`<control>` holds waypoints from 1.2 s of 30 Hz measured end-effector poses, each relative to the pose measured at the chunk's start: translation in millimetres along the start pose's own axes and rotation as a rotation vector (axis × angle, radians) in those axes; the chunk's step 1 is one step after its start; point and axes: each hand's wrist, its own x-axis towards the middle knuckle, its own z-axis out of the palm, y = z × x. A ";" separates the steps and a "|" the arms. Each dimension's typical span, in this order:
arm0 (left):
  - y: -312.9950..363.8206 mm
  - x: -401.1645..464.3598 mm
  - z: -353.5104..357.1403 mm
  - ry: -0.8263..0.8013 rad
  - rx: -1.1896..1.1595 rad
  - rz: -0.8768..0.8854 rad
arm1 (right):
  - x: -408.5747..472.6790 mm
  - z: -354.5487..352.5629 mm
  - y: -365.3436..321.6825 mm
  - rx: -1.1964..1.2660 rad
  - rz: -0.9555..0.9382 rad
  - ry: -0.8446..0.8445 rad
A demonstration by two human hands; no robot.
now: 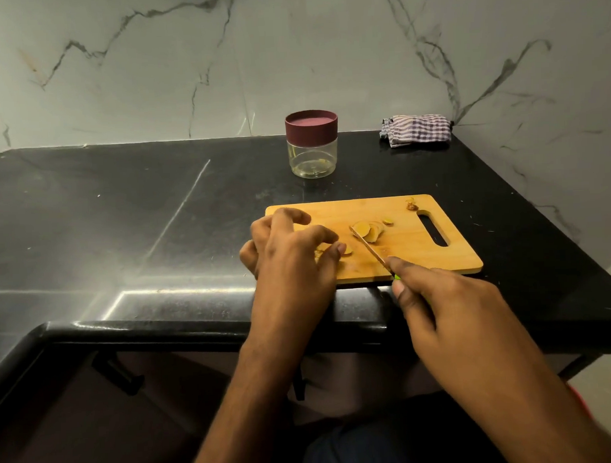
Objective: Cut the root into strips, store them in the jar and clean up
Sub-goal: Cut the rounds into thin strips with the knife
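Two hands work a wooden cutting board (408,253) mid-cut: the left hand (291,253) pinches the remaining root (345,249), the right hand (451,305) grips a knife (369,246) beside cut slices (370,230), slicing likely next, while the lidded jar (312,143) waits behind.

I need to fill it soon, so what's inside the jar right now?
The jar looks empty through its clear wall, apart from faint yellowish specks near the bottom. Its lid is on and hides the top part.
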 end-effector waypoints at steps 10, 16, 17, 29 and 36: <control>2.0 5.7 3.2 -0.092 -0.038 0.001 | 2.7 1.3 -8.4 0.065 0.015 -0.039; 1.9 7.0 4.0 -0.071 -0.033 -0.018 | 12.7 9.1 -9.8 0.059 0.026 -0.018; 2.0 7.0 3.8 -0.072 -0.032 -0.021 | 15.5 10.7 -10.8 0.056 0.033 -0.021; 1.9 5.4 4.7 -0.070 -0.032 -0.041 | -14.4 -16.6 -4.4 0.013 0.067 -0.109; 2.8 1.3 2.6 -0.072 -0.002 -0.010 | -12.7 -14.1 3.3 -0.116 0.047 -0.084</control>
